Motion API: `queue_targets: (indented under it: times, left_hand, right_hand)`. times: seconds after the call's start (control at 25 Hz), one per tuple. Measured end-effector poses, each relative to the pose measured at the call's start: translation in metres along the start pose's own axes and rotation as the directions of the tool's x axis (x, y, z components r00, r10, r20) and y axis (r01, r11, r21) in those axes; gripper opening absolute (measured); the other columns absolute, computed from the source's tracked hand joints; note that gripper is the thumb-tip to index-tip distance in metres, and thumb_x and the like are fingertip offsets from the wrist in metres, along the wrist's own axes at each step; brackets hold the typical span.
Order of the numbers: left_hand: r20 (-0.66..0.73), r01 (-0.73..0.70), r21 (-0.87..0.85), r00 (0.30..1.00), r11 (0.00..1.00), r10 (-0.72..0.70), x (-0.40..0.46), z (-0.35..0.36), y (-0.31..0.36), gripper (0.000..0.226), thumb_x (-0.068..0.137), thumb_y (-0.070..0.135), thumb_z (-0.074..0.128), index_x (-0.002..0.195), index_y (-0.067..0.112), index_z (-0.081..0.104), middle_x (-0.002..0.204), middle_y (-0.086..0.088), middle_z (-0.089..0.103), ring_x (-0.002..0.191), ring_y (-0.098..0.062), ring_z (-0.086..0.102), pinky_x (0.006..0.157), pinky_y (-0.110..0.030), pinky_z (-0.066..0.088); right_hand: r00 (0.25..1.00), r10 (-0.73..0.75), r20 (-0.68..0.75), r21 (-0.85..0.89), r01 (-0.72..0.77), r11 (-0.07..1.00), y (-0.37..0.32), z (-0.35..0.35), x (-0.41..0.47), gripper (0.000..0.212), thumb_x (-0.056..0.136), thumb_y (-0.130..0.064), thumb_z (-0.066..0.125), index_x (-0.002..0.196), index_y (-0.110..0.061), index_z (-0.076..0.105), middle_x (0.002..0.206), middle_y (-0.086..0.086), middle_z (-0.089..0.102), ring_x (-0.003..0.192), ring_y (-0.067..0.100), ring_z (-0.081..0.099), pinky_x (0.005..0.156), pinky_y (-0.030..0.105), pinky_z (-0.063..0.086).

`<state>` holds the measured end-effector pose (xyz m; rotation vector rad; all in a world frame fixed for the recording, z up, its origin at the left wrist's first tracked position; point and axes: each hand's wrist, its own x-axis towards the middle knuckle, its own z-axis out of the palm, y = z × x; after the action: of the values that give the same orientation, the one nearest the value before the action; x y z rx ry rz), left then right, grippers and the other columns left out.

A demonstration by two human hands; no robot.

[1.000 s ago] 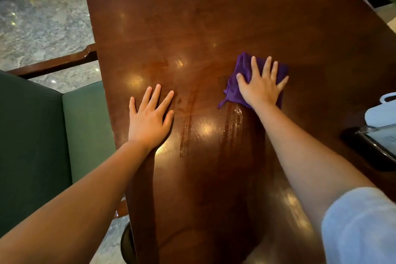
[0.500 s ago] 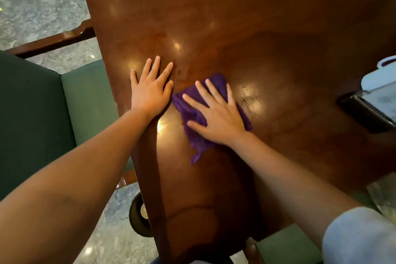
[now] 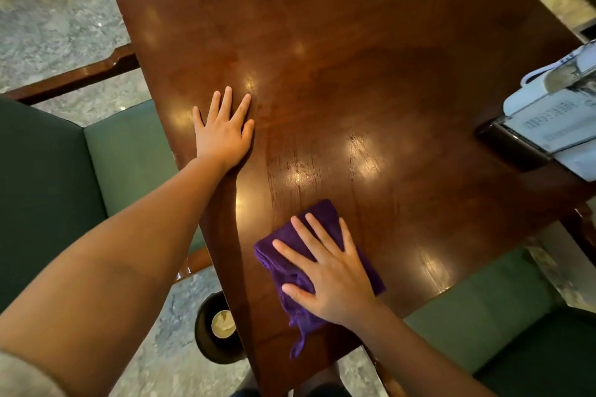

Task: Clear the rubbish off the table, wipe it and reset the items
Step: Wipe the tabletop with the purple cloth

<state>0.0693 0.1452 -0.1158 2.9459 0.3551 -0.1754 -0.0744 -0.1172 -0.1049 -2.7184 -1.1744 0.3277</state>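
Head view: The right hand (image 3: 329, 271), fingers spread flat, presses the purple cloth (image 3: 300, 267) onto the wooden table (image 3: 354, 74) at lower centre of the frame, near the table's near edge. The left hand (image 3: 222, 132), fingers spread, rests flat at centre left. A menu stand (image 3: 548, 126) occupies the right edge. A dark bin (image 3: 206, 342) sits on the floor, lower centre.

Cloth (image 3: 300, 255) on table (image 3: 354, 51) near front edge (under right hand (image 3: 329, 280)); left hand (image 3: 222, 135) flat by left edge.
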Motion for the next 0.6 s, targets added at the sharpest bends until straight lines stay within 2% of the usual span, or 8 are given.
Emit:
queue_targets:
  times: [0.12, 0.24, 0.36, 0.44, 0.52, 0.6]
  left_hand:
    - [-0.007, 0.001, 0.001, 1.000, 1.000, -0.001, 0.004, 0.000, -0.003, 0.052, 0.098, 0.048, 0.016, 0.147, 0.034, 0.008, 0.158, -0.003, 0.001, 0.144, -0.021, -0.006, 0.112, -0.054, -0.003]
    - [-0.001, -0.003, 0.008, 1.000, 1.000, 0.003, 0.004, 0.004, -0.004, 0.052, 0.098, 0.048, 0.016, 0.147, 0.033, 0.008, 0.158, -0.003, 0.000, 0.144, -0.021, -0.006, 0.112, -0.053, -0.004]
    - [0.010, 0.000, -0.146, 1.000, 0.989, 0.001, 0.003, -0.007, -0.002, 0.055, 0.098, 0.045, 0.022, 0.148, 0.028, 0.005, 0.158, -0.005, -0.003, 0.143, -0.021, -0.007, 0.114, -0.052, -0.004]
    - [-0.082, 0.016, -0.318, 0.996, 0.948, -0.044, -0.018, -0.025, 0.004, 0.061, 0.098, 0.040, 0.031, 0.149, 0.020, 0.004, 0.158, -0.007, -0.004, 0.143, -0.020, -0.006, 0.115, -0.048, -0.002]
    - [-0.207, -0.040, -0.360, 0.978, 0.932, -0.038, -0.068, -0.037, 0.019, 0.064, 0.096, 0.031, 0.040, 0.148, 0.013, 0.008, 0.157, -0.010, 0.001, 0.143, -0.021, -0.003, 0.115, -0.041, 0.000]
    - [-0.199, -0.131, -0.377, 0.978, 0.917, 0.058, -0.136, -0.032, 0.046, 0.066, 0.093, 0.025, 0.046, 0.147, 0.008, 0.013, 0.156, -0.013, 0.008, 0.143, -0.021, 0.002, 0.115, -0.038, 0.005]
  right_hand:
    - [0.999, 0.033, -0.007, -0.003, -0.033, 0.999, -0.001, -0.002, 0.008, 0.066, 0.084, -0.065, 0.038, 0.143, -0.042, 0.019, 0.157, -0.003, 0.013, 0.145, 0.019, 0.002, 0.111, 0.055, -0.003]
    - [0.993, 0.109, -0.037, -0.016, -0.110, 0.994, -0.002, -0.002, 0.019, 0.069, 0.082, -0.065, 0.039, 0.143, -0.041, 0.018, 0.157, 0.000, 0.015, 0.144, 0.020, 0.002, 0.111, 0.056, -0.002]
    - [0.986, 0.164, -0.040, -0.012, -0.165, 0.986, 0.001, -0.008, 0.041, 0.069, 0.082, -0.064, 0.036, 0.143, -0.038, 0.018, 0.157, 0.002, 0.015, 0.145, 0.022, 0.003, 0.111, 0.058, -0.001]
    - [0.989, 0.145, -0.039, 0.092, -0.141, 0.986, 0.006, -0.016, 0.049, 0.067, 0.086, -0.058, 0.035, 0.145, -0.036, 0.013, 0.158, 0.000, 0.010, 0.145, 0.017, -0.003, 0.112, 0.054, -0.009]
    - [0.996, 0.087, -0.018, 0.167, -0.083, 0.983, 0.019, -0.025, 0.041, 0.064, 0.090, -0.044, 0.037, 0.146, -0.033, 0.009, 0.158, -0.003, 0.006, 0.144, 0.010, -0.007, 0.113, 0.050, -0.013]
    - [0.999, -0.038, 0.006, 0.051, 0.037, 0.998, 0.042, -0.032, 0.022, 0.062, 0.091, -0.036, 0.037, 0.147, -0.029, 0.012, 0.157, -0.004, 0.009, 0.144, 0.010, -0.004, 0.115, 0.047, -0.009]
